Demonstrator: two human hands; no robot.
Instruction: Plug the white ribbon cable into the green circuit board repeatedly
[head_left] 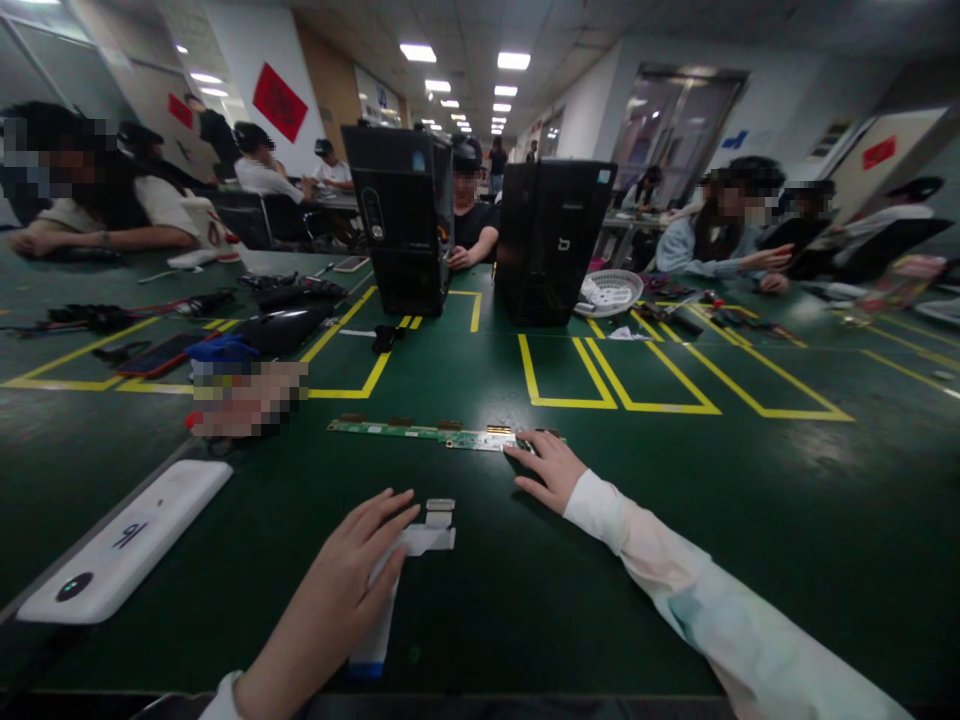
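Note:
My left hand reaches over a white flat ribbon cable near the front of the table. Its fingers are stretched out and the thumb stands apart, partly hiding the cable. The cable bends at the top toward a small connector end and has a blue strip at the lower end. Farther forward, my right hand has its fingers spread, with the fingertips at the right part of a long, narrow green circuit board. The hand covers some of that end. Gold-coloured tabs line the board's far edge.
Two black computer towers stand upright across the table. A white device lies at the left, near dark cables and a blurred patch. A white basket sits behind. Yellow tape marks the green tabletop. Several people sit around.

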